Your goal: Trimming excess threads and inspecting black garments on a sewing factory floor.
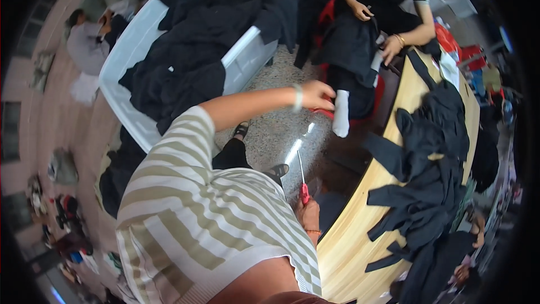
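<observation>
My left hand [319, 95] reaches out to the right, fingers slightly bent and apart, with nothing visible in them. Just beyond its fingertips is a white sock-shaped thing [341, 115], hanging below dark cloth; I cannot tell whether a foot is in it. Lower down, beside my body, my right hand [309, 215] is closed round the red handle of a screwdriver [305, 193]. Its long thin metal shaft points up and away from me. Dark cloth [349, 42] lies over the lap of a co-worker seated opposite, whose hands rest on it.
A large pale plastic bin [121, 59] heaped with dark garments [191, 39] stands at the left. A light wooden table [351, 236] curves along the right, with black garment pieces [427, 135] on it. Another person [87, 45] sits at the far left.
</observation>
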The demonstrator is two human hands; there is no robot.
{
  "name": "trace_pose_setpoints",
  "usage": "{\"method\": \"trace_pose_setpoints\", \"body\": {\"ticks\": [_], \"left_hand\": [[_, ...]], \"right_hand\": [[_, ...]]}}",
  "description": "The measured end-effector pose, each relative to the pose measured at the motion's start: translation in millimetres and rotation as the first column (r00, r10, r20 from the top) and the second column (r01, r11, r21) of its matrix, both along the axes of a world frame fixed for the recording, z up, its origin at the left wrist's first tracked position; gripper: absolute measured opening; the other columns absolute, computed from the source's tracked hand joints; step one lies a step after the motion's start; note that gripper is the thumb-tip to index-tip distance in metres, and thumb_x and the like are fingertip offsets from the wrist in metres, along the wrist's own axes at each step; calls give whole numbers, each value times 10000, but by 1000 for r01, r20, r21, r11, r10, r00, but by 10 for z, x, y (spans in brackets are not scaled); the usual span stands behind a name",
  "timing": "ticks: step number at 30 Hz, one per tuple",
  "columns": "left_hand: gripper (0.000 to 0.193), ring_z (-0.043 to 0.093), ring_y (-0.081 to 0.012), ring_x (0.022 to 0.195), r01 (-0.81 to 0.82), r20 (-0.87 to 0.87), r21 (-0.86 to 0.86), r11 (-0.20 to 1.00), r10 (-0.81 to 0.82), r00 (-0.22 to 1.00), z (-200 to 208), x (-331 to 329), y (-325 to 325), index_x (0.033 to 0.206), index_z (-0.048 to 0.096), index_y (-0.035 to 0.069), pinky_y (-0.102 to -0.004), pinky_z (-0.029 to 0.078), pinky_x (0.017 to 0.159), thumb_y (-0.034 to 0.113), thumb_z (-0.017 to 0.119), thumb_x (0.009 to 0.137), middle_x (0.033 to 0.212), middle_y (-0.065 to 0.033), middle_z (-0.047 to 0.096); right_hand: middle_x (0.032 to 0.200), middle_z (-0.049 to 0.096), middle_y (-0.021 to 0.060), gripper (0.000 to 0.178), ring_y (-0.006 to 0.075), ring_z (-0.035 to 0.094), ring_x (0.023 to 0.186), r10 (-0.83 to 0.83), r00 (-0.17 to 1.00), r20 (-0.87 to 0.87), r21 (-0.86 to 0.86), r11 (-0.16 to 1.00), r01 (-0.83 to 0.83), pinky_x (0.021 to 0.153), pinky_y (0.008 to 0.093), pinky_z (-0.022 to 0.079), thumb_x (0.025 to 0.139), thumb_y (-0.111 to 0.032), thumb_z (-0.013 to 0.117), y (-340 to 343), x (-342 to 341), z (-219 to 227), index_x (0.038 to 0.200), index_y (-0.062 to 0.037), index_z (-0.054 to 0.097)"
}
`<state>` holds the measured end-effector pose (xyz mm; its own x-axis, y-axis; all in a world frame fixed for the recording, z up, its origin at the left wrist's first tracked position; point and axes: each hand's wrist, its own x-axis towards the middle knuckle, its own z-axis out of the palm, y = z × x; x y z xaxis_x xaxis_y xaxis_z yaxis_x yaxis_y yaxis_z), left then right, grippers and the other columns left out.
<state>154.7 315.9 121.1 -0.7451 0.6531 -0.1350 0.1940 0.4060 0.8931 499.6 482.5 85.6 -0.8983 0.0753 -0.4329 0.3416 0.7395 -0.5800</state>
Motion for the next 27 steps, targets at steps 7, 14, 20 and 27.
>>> {"method": "trace_pose_setpoints", "body": {"ticks": [7,14,20,27], "left_hand": [[399,646,-245,915,-729,-50,-130,672,730,681,-608,-353,-3095,1029,644,29,-316,495,806,297,716,742,984,-148,668],[445,534,-322,1105,-711,-249,-610,350,767,591,-1086,-303,-4542,1140,590,66,-353,422,961,267,701,759,1189,-171,556],[734,390,-316,1222,-553,-183,-786,275,752,634,-1428,-419,-4920,1329,421,151,-424,360,998,392,733,710,1319,-130,413],[551,329,-324,1199,-563,-301,-795,224,661,688,-1774,-610,-4825,1213,511,173,-440,274,962,340,707,726,1297,-128,387]], "right_hand": [[721,612,254,316,427,608,704,232,973,12,127,964,-232,639,487,487,845,-298,595,-452,-1024,64,735,-2,600],[709,597,255,307,425,598,720,311,950,31,139,940,-312,606,470,477,856,-299,594,-1484,-1880,177,788,1,600],[723,614,224,275,405,610,692,316,940,131,201,920,-338,632,473,488,848,-285,584,-2022,-2141,225,767,-22,586],[609,559,140,161,169,579,547,301,944,139,46,950,-309,517,327,452,850,-151,598,-2206,-2238,159,788,-3,590]]}}
